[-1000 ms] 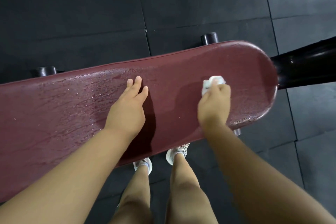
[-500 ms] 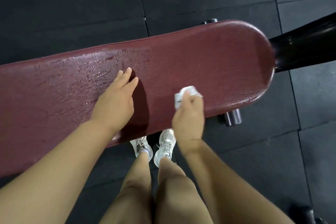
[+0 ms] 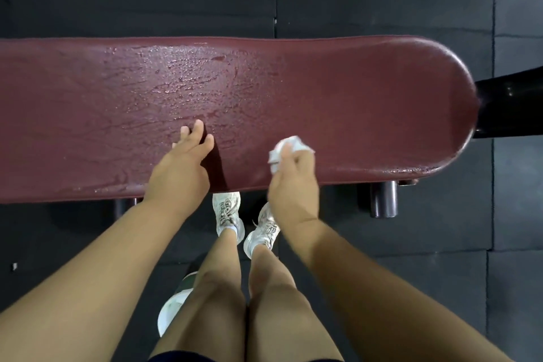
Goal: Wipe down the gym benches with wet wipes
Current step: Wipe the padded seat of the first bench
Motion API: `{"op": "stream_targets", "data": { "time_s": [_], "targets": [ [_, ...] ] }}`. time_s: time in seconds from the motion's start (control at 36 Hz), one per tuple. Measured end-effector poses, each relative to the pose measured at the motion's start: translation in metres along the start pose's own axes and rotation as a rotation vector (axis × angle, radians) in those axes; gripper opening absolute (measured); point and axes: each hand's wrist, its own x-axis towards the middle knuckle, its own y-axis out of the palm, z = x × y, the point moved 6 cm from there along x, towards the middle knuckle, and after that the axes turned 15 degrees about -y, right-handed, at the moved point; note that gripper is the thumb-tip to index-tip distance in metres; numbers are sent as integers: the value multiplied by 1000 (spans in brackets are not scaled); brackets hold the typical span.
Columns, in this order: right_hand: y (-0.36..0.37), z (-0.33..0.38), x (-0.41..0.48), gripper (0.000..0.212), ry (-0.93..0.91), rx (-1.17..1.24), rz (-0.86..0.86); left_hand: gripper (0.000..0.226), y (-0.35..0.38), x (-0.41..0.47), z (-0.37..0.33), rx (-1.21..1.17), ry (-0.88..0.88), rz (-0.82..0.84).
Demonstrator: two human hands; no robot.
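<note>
My left hand [image 3: 179, 173] lies flat, fingers straight, on the maroon surface [image 3: 367, 97]; my right hand [image 3: 293, 182] has its grip curled around the wet wipe [image 3: 286, 147].

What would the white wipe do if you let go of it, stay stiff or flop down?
The wipe would probably flop: it sits crumpled in the right hand, so it looks soft. It is likely light, as fingertips alone pinch it. It may feel damp and cling a little, since the bench pad glistens with droplets.
</note>
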Motion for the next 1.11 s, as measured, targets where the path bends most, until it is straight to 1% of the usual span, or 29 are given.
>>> {"op": "stream_targets", "data": {
  "time_s": [0.06, 0.11, 0.14, 0.17, 0.19, 0.25, 0.28, 0.33, 0.36, 0.39, 0.42, 0.47, 0.53, 0.56, 0.58, 0.64, 0.67, 0.69, 0.78, 0.81, 0.83, 0.86, 0.89, 0.92, 0.94, 1.0, 1.06, 1.08, 1.11],
  "targets": [
    [27, 29, -7, 41, -284, -200, 240, 68, -2, 0, 2, -17, 5, 10],
    [31, 46, -7, 32, -564, -178, 455, 69, -5, 2, 6, -58, 23, 8],
    [25, 46, -1, 30, -662, -178, 452, 69, -7, 3, 8, -78, 33, 9],
    [15, 44, 8, 26, -685, -162, 433, 68, -8, 4, 10, -92, 40, 15],
    [4, 30, 22, 21, -599, -126, 387, 67, -10, 5, 11, -101, 44, 23],
    [-28, -4, 55, 10, -316, -133, 134, 65, -14, 6, 13, -107, 59, 23],
    [-45, -18, 69, 21, -229, -195, 18, 64, -17, 8, 13, -104, 69, 10],
    [-72, -42, 89, 32, 75, -127, -135, 63, -23, 13, 16, -109, 71, -37],
    [-75, -50, 93, 34, 196, -89, -171, 62, -27, 15, 17, -121, 60, -61],
    [-74, -46, 96, 34, 238, -101, -178, 61, -31, 19, 19, -132, 55, -83],
    [-64, -34, 94, 34, 218, -138, -149, 60, -35, 22, 19, -136, 64, -108],
    [-30, 3, 86, 32, -27, -230, 2, 56, -42, 30, 17, -133, 114, -163],
    [15, 42, 64, 25, -370, -214, 338, 54, -49, 40, 18, -133, 142, -190],
    [26, 61, 53, 15, -510, -163, 494, 54, -53, 46, 19, -133, 148, -193],
    [29, 71, 45, 14, -660, -152, 590, 55, -57, 52, 21, -131, 150, -191],
    [19, 69, 57, 25, -752, -151, 587, 56, -62, 65, 26, -102, 156, -173],
    [10, 57, 73, 23, -693, -158, 511, 56, -63, 71, 30, -75, 166, -162],
    [-4, 41, 92, 21, -566, -171, 394, 58, -64, 77, 33, -44, 174, -149],
    [-60, -11, 138, 21, -102, -185, -102, 65, -65, 87, 44, 6, 144, -110],
    [-73, -21, 143, 23, 57, -140, -223, 68, -66, 87, 44, 16, 145, -109],
    [-78, -27, 145, 26, 207, -79, -311, 70, -66, 85, 44, 22, 153, -111],
    [-73, -28, 146, 28, 332, -35, -341, 71, -66, 84, 45, 22, 159, -106],
    [-63, -19, 145, 29, 396, -30, -335, 72, -65, 82, 45, 12, 157, -98],
    [-49, -3, 143, 28, 370, -44, -320, 73, -63, 80, 45, -1, 155, -88],
    [-31, 19, 143, 26, 245, -52, -282, 74, -62, 79, 45, -10, 160, -76],
    [20, 65, 138, 23, -106, -24, -2, 76, -63, 79, 46, -24, 167, -53],
    [48, 94, 123, 4, -354, -22, 327, 74, -67, 80, 48, -51, 177, -44],
    [48, 94, 123, 13, -407, -54, 410, 74, -69, 80, 48, -61, 188, -42],
    [40, 88, 128, 17, -464, -124, 401, 73, -71, 81, 49, -64, 200, -37]
  ]
}}
